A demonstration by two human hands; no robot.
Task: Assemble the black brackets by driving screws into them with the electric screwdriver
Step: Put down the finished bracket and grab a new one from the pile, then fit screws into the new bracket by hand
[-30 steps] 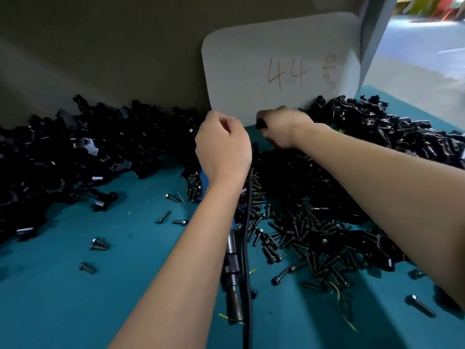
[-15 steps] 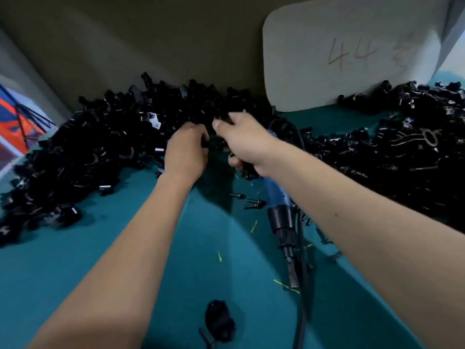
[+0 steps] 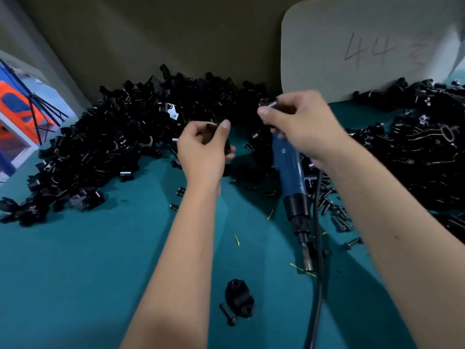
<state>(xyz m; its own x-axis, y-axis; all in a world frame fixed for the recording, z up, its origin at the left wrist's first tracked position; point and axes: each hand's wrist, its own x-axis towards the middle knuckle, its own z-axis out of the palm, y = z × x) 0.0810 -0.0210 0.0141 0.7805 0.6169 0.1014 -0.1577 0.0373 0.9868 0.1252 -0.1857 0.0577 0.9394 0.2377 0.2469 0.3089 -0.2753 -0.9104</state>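
At far left, a big heap of black brackets [image 3: 105, 144] lies on the teal desk [image 3: 75, 260] and runs back against the wall behind it. A few loose screws [image 3: 180, 191] lie just in front of the heap. The left hand [image 3: 203, 149] is raised over the desk with its fingers curled round a small black bracket part [image 3: 212, 129], the thumb pressed on top. Nearer the viewer, one bracket [image 3: 239, 298] lies alone on the desk with a single screw [image 3: 227, 314] just beside it. The right hand [image 3: 299, 124], near the left but not touching it, pinches a small dark piece [image 3: 270, 104] between thumb and fingers; what it is cannot be told. Under that hand the blue electric screwdriver [image 3: 292, 177] lies on the desk, bit toward the viewer, its black cord [image 3: 318, 285] trailing alongside. To its right lies a scatter of screws, then a second heap of brackets [image 3: 407, 152]. A pale board [image 3: 364, 46] marked "44" leans on the wall.
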